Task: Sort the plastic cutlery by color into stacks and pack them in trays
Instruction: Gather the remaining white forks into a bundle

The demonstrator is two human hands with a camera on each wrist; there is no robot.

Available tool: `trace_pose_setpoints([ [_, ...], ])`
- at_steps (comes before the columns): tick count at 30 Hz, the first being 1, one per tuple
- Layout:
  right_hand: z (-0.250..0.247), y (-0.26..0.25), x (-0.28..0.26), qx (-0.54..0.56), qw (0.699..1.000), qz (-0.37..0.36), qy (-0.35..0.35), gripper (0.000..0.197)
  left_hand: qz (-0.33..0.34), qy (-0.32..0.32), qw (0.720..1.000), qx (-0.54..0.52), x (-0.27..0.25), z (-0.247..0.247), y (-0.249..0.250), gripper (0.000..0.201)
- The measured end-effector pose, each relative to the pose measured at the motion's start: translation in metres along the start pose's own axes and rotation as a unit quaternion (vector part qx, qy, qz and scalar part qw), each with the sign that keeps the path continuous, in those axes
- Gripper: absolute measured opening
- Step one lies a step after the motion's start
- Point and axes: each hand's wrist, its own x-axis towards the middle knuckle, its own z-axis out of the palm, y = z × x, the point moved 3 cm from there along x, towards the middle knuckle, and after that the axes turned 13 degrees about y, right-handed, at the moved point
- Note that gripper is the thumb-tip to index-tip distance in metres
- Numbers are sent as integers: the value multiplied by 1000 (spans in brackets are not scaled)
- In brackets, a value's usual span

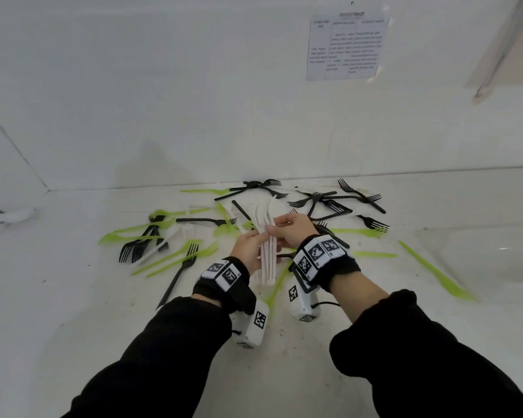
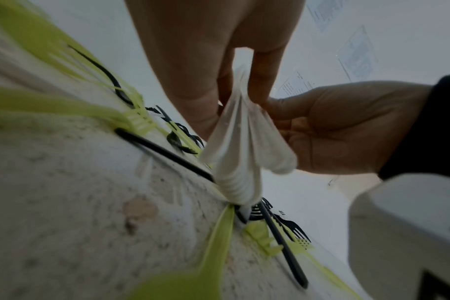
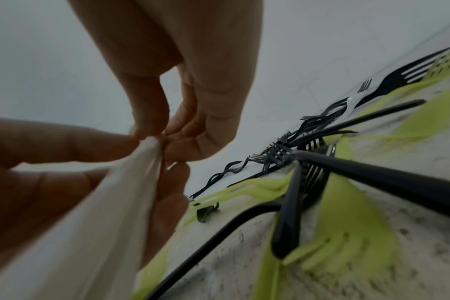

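A bundle of white cutlery (image 1: 267, 251) stands nearly upright at the middle of the white counter (image 1: 73, 297), its lower ends on the surface. My left hand (image 1: 258, 241) grips the bundle from the left. My right hand (image 1: 280, 227) pinches its upper part from the right. In the left wrist view the white bundle (image 2: 239, 142) runs from my left fingers (image 2: 265, 81) down to the counter, with the right hand (image 2: 334, 125) beside it. The right wrist view has my right fingertips (image 3: 152, 130) pinched on the white bundle (image 3: 103, 203). Green cutlery (image 1: 175, 254) and black forks (image 1: 320, 200) lie scattered around.
A clear tray (image 1: 477, 257) sits at the right, with a green knife (image 1: 435, 271) lying in front of it. The wall runs close behind the pile and carries a printed sheet (image 1: 346, 46). A small white object (image 1: 14, 214) lies at the far left.
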Motion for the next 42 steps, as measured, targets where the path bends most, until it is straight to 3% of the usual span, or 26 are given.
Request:
trace_pose_setpoints([
  [8, 10, -1, -9, -13, 1000, 1, -15, 16, 7, -35, 999, -11, -1, -16, -1, 18],
  [12, 16, 2, -14, 43, 998, 9, -41, 18, 4, -60, 998, 5, -8, -21, 0, 25],
  [19, 26, 6, -18, 34, 999, -6, -13, 19, 2, -58, 998, 30, -9, -33, -6, 28],
  [24, 23, 2, -18, 72, 997, 3, -37, 15, 25, -56, 998, -4, -8, -37, -5, 30],
  [27, 19, 1, -15, 33, 999, -20, -3, 17, 24, -53, 998, -12, -7, -37, -2, 30],
  [35, 17, -1, -12, 26, 999, -31, -28, 16, 29, -61, 998, 0, -12, -26, -3, 31],
  [42, 9, 5, -6, 26, 999, -30, -10, 18, 14, -48, 999, 6, -10, -20, -4, 18],
])
